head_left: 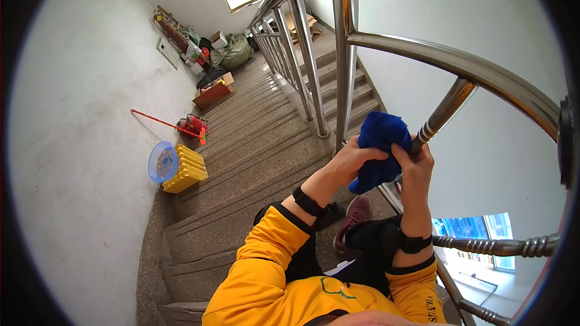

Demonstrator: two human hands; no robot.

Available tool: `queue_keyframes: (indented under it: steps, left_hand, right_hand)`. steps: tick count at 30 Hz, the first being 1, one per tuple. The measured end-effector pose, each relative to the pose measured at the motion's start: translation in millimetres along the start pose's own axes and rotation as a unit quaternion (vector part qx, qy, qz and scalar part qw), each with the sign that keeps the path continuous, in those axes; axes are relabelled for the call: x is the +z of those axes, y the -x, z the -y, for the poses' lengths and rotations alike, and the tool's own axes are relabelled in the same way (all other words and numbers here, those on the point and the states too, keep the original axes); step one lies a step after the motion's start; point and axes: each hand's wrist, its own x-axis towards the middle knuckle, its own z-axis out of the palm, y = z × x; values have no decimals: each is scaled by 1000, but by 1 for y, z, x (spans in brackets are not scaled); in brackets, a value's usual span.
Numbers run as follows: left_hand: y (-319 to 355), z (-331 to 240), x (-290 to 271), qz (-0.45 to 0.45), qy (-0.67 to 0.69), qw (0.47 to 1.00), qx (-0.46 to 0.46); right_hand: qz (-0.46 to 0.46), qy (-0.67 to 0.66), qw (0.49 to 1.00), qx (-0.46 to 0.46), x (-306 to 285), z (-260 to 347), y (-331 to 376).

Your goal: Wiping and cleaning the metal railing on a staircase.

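Both my hands are closed on a bunched blue cloth point(383, 134) in front of me. My left hand point(353, 160) pinches its left side, thumb laid across the fabric. My right hand point(417, 164) grips the cloth's right edge, up against the lower visible part of a metal baluster point(450, 104). Whether the cloth wraps around that baluster is hidden by my fingers and the folds. Above, the curved steel handrail point(447, 54) runs down to a thick upright post point(343, 66).
Stone stairs point(260, 169) descend beside the railing. Along the left wall stand a yellow crate point(187, 169), a blue plastic basin point(163, 162), red fire extinguishers point(192, 124) and a red-handled tool point(160, 120). Farther down lie a cardboard box point(214, 92) and a green sack point(234, 52).
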Motion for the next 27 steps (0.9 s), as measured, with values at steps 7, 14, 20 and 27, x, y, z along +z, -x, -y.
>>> queue_keyframes:
  steps: [7, 14, 20, 27]
  left_hand:
    - [-4, -1, -7, -61, -79, 995, -10]
    - [-6, 7, -9, -125, -127, 984, -11]
    - [-9, 21, -27, -69, -253, 965, 8]
    - [-8, 4, -45, -55, -225, 973, -26]
  right_hand:
    - [-32, 22, 999, -19, 6, 1, 4]
    - [-43, 36, 998, -31, 8, -4, 3]
    - [-44, 60, 996, -52, 4, -11, 1]
    - [-35, 43, 997, -45, 6, -5, 2]
